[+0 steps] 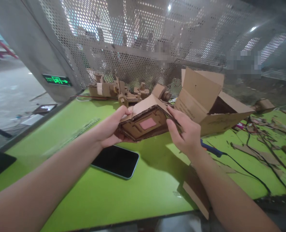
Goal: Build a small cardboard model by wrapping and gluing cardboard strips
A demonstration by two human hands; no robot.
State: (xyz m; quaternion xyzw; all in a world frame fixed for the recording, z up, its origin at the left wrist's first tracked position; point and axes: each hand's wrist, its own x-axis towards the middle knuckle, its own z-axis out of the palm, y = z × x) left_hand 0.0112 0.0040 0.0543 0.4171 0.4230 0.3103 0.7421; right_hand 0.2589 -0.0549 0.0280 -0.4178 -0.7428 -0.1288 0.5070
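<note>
Between my two hands, a small house-shaped cardboard model (149, 103) is held up over the green table, tilted, with its open side toward me. Inside it a pink rectangle (148, 123) shows among cardboard pieces. My left hand (115, 125) grips the left end, thumb on top and fingers underneath. At the right end my right hand (185, 129) is closed on the edge, its fingertips partly hidden behind the cardboard. Below the model lies a phone (117, 161) with a dark screen. A blue glue gun (212, 149) with a cord is partly behind my right wrist.
An open cardboard box (193, 109) stands at right. Several cardboard constructions (130, 93) line the back by a perforated metal panel (138, 42). Cardboard scraps (256, 151) and black cords cover the right side. A cardboard strip (196, 198) overhangs the front edge of the green table (89, 199).
</note>
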